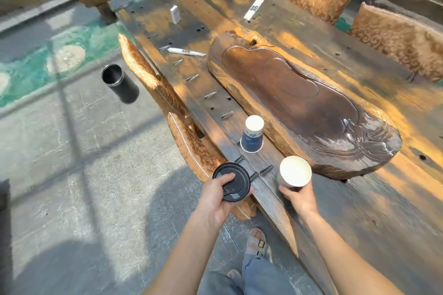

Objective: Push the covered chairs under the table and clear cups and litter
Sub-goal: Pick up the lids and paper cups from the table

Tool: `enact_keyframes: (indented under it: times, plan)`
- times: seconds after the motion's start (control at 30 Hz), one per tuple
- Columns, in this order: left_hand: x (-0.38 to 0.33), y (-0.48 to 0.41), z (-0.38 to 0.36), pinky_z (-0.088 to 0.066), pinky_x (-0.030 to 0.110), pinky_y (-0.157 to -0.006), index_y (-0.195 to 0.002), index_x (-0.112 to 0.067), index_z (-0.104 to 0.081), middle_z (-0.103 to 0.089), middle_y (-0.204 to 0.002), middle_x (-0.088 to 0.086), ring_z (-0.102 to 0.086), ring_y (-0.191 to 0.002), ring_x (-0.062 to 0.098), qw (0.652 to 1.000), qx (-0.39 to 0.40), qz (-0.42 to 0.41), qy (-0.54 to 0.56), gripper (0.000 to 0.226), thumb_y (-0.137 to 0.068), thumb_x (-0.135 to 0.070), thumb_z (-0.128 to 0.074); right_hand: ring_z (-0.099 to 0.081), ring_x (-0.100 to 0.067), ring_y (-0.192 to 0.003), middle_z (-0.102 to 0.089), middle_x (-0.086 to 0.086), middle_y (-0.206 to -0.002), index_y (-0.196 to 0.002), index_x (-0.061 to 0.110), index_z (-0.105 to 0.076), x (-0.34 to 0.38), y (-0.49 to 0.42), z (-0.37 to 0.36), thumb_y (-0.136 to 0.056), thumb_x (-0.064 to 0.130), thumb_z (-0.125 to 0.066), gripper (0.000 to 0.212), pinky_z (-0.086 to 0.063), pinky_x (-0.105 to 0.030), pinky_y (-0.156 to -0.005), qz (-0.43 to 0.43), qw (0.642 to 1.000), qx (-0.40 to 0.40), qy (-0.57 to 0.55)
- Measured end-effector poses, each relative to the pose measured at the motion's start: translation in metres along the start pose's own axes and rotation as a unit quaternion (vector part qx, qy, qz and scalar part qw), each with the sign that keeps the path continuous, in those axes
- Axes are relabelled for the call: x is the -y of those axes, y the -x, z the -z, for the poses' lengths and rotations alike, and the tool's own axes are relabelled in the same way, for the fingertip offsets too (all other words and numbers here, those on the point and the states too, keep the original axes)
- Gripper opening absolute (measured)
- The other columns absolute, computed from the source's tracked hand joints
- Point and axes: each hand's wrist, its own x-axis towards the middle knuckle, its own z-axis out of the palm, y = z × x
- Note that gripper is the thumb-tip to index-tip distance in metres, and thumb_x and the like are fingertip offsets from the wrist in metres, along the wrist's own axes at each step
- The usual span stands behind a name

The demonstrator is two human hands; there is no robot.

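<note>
Left hand [217,195] grips black lid [231,182]; right hand [298,195] clasps white cup [294,171]; blue cup [252,134] upside down on table [359,211].

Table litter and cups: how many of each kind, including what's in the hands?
Paper cups: 2, one in the right hand, one upside down on the table
Black lids: 1, in the left hand
White wrappers: 2
White boxes: 1
Total: 6
</note>
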Motion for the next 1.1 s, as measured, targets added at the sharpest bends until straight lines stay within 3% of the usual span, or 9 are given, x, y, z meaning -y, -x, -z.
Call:
enact_keyframes:
  times: [0.13,0.23,0.33,0.5,0.57,0.67,0.87,0.97,1.1]
  plan:
    - [-0.013,-0.007,-0.012,-0.061,0.053,-0.068,-0.121,0.005,-0.058,-0.074,-0.099,0.028,-0.075,-0.08,0.04,1.0,0.002,-0.002,0.011,0.029,-0.093,0.005,-0.06,-0.067,-0.032,-0.096,-0.068,-0.016,-0.114,-0.132,0.003,-0.051,-0.004,0.025,0.007,-0.079,-0.009,-0.075,0.06,-0.055,-0.047,-0.091,-0.14,0.99,-0.036,-0.004]
    - [-0.025,-0.012,-0.019,-0.061,0.053,-0.067,-0.125,0.002,-0.056,-0.075,-0.101,0.028,-0.076,-0.083,0.041,1.0,-0.001,-0.004,0.019,0.032,-0.093,0.005,-0.061,-0.061,-0.012,-0.068,-0.066,0.004,-0.085,-0.09,0.023,-0.053,-0.003,0.07,0.002,-0.084,0.005,-0.064,0.022,-0.049,-0.03,-0.059,0.034,0.97,-0.044,0.235]
    - [-0.034,-0.018,-0.022,-0.061,0.053,-0.067,-0.124,0.002,-0.056,-0.075,-0.097,0.027,-0.073,-0.087,0.041,1.0,-0.005,-0.006,0.029,0.031,-0.093,0.004,-0.058,-0.052,-0.003,-0.066,-0.052,0.016,-0.084,-0.092,0.028,-0.048,0.021,0.087,-0.015,-0.085,0.007,-0.065,0.028,-0.029,-0.014,-0.053,0.306,0.87,-0.001,0.387]
    - [-0.056,-0.016,-0.013,-0.062,0.053,-0.066,-0.119,0.003,-0.058,-0.075,-0.091,0.026,-0.075,-0.079,0.04,1.0,-0.001,-0.007,0.03,0.026,-0.093,0.002,-0.057,-0.051,-0.025,-0.111,-0.054,-0.001,-0.119,-0.124,0.02,-0.053,0.13,0.042,-0.072,-0.077,0.005,-0.07,0.051,-0.043,-0.037,-0.091,0.504,0.731,-0.02,0.459]
    - [-0.065,-0.018,-0.009,-0.062,0.054,-0.067,-0.12,0.003,-0.059,-0.075,-0.093,0.026,-0.072,-0.089,0.043,0.999,0.0,-0.005,0.036,0.027,-0.093,0.002,-0.058,-0.036,-0.033,-0.14,-0.045,-0.01,-0.147,-0.143,0.024,-0.042,0.172,0.018,-0.097,-0.075,0.01,-0.075,0.077,-0.031,-0.054,-0.114,0.488,0.665,0.007,0.565]
    - [-0.073,-0.016,-0.002,-0.062,0.056,-0.067,-0.117,0.004,-0.06,-0.075,-0.094,0.027,-0.069,-0.097,0.045,0.999,0.003,0.004,0.045,0.025,-0.092,0.002,-0.059,-0.002,-0.042,-0.155,-0.013,-0.014,-0.168,-0.158,0.032,-0.016,0.206,-0.009,-0.125,-0.084,0.025,-0.073,0.094,-0.003,-0.071,-0.118,0.415,0.547,0.059,0.725]
    - [-0.082,-0.018,0.01,-0.062,0.057,-0.07,-0.114,0.004,-0.061,-0.075,-0.095,0.027,-0.073,-0.089,0.043,0.999,0.001,0.012,0.04,0.022,-0.092,0.002,-0.061,-0.013,-0.047,-0.153,-0.025,-0.019,-0.165,-0.161,0.032,0.002,0.195,-0.038,-0.155,-0.087,0.063,-0.06,0.102,0.004,-0.079,-0.109,0.345,0.283,0.069,0.892]
    - [-0.086,-0.02,0.016,-0.062,0.057,-0.069,-0.115,0.003,-0.062,-0.075,-0.093,0.026,-0.075,-0.078,0.041,0.999,0.002,0.018,0.041,0.023,-0.092,0.0,-0.063,-0.019,-0.046,-0.152,-0.036,-0.011,-0.162,-0.161,0.027,0.005,0.183,-0.044,-0.165,-0.084,0.068,-0.058,0.107,0.001,-0.079,-0.11,0.298,0.265,0.075,0.914]
    - [-0.092,-0.025,0.021,-0.062,0.056,-0.071,-0.115,0.003,-0.063,-0.075,-0.096,0.026,-0.073,-0.086,0.042,0.999,0.003,0.026,0.029,0.023,-0.091,-0.001,-0.064,-0.049,-0.038,-0.133,-0.058,-0.013,-0.136,-0.15,0.016,-0.031,0.18,-0.049,-0.157,-0.086,0.052,-0.064,0.08,-0.027,-0.065,-0.109,0.28,0.352,0.073,0.89]
